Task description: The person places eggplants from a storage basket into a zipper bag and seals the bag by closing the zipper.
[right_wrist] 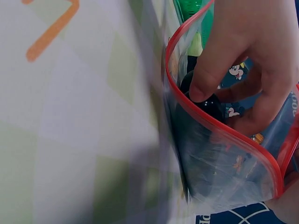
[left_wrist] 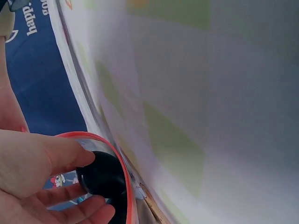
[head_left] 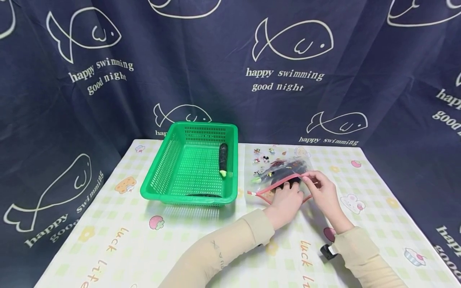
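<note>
A clear zip bag (head_left: pixel 252 160) with cartoon prints and a red zip edge lies on the table, mouth toward me. Inside it are dark eggplants (left_wrist: pixel 103 173); one pale green tip (head_left: pixel 256 180) shows through the plastic. My left hand (head_left: pixel 287 203) reaches into the mouth, thumb and fingers round the rounded dark end of an eggplant, as the left wrist view shows. At the mouth's right side, my right hand (head_left: pixel 325 196) pinches the red edge and holds the bag open. In the right wrist view the left hand (right_wrist: pixel 254 60) covers part of the eggplant.
Left of the bag stands a green plastic basket (head_left: pixel 145 194). One dark eggplant (head_left: pixel 223 158) leans along its right side; another dark thing (head_left: pixel 203 195) lies behind the front rim. A dark blue curtain (head_left: pixel 216 72) hangs behind the patterned tablecloth (head_left: pixel 122 208).
</note>
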Demonstrator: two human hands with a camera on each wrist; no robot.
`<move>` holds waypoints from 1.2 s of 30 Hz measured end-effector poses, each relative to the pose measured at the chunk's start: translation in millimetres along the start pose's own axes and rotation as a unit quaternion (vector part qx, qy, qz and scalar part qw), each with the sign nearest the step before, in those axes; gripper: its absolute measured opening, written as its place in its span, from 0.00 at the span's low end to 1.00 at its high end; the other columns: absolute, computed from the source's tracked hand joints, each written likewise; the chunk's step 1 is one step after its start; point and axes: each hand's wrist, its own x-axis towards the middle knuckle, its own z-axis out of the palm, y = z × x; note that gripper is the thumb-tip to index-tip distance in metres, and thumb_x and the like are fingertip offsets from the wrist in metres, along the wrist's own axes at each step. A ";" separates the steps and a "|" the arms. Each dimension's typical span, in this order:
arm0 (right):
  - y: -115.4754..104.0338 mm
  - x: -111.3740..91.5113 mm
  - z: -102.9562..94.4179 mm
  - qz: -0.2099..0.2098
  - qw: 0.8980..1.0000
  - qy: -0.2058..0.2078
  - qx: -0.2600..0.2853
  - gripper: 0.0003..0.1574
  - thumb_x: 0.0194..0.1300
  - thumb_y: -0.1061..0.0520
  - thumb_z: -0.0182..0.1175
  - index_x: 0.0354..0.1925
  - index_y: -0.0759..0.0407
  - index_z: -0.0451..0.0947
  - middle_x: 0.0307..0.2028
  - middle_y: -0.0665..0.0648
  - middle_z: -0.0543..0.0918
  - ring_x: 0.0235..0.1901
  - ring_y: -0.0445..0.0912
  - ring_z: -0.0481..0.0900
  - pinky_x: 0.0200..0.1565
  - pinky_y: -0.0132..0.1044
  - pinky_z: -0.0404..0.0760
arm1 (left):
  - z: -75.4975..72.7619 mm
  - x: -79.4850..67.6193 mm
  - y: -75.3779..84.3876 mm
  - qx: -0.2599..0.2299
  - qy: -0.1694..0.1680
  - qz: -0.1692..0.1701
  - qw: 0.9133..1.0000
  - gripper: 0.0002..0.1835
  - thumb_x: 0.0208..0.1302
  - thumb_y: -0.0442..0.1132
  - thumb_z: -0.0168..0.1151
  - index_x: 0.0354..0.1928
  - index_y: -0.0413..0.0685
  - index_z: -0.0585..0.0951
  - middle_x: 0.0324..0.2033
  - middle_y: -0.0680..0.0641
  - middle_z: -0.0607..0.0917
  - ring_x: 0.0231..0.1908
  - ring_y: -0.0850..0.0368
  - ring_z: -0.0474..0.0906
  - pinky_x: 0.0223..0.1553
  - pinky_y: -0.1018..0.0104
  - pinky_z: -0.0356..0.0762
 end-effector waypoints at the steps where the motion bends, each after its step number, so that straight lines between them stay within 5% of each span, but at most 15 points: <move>1: -0.2 0.0 0.0 0.000 1.000 0.001 0.000 0.05 0.62 0.61 0.61 0.39 0.60 0.81 0.36 0.49 0.82 0.30 0.28 0.76 0.32 0.19 0.74 | 0.5 1.2 0.0 0.000 -0.001 -0.001 1.000 0.10 0.69 0.46 0.51 0.49 0.62 0.77 0.54 0.52 0.72 0.50 0.54 0.71 0.40 0.60 0.77; 5: -0.7 -0.1 -0.3 -0.001 1.000 0.001 0.000 0.05 0.63 0.60 0.61 0.38 0.60 0.81 0.38 0.54 0.83 0.30 0.28 0.75 0.32 0.19 0.74 | 1.3 5.1 0.4 -0.003 -0.004 -0.006 1.000 0.11 0.68 0.45 0.53 0.50 0.62 0.77 0.55 0.52 0.72 0.50 0.54 0.71 0.40 0.60 0.78; 12: -2.5 0.0 -1.0 0.004 1.000 -0.003 0.000 0.06 0.63 0.59 0.61 0.39 0.60 0.80 0.34 0.34 0.78 0.30 0.28 0.75 0.32 0.19 0.73 | 2.2 10.8 2.6 -0.002 -0.009 -0.014 1.000 0.14 0.69 0.46 0.52 0.54 0.63 0.77 0.58 0.52 0.71 0.52 0.54 0.71 0.42 0.59 0.78; 19: -2.6 -1.0 -1.5 0.009 1.000 0.000 0.001 0.07 0.63 0.59 0.61 0.39 0.59 0.81 0.33 0.31 0.77 0.30 0.28 0.75 0.32 0.19 0.73 | 2.2 10.7 2.6 -0.004 -0.008 -0.013 1.000 0.13 0.68 0.46 0.53 0.53 0.63 0.76 0.58 0.52 0.70 0.52 0.55 0.71 0.41 0.60 0.78; 27: -0.6 -2.0 -1.0 0.008 1.000 0.003 -0.003 0.06 0.63 0.59 0.61 0.39 0.58 0.81 0.33 0.32 0.78 0.30 0.28 0.75 0.32 0.19 0.73 | -1.0 0.7 -2.4 -0.018 -0.017 -0.009 1.000 0.14 0.69 0.46 0.51 0.55 0.61 0.75 0.60 0.51 0.70 0.51 0.53 0.72 0.39 0.59 0.79; 36: -2.2 -0.2 -0.4 0.004 1.000 0.002 -0.005 0.06 0.63 0.59 0.62 0.39 0.58 0.81 0.33 0.33 0.78 0.29 0.28 0.75 0.32 0.19 0.73 | -19.7 -18.4 -12.6 -0.014 -0.014 0.029 0.999 0.12 0.68 0.44 0.53 0.52 0.61 0.75 0.48 0.52 0.73 0.45 0.55 0.70 0.38 0.60 0.77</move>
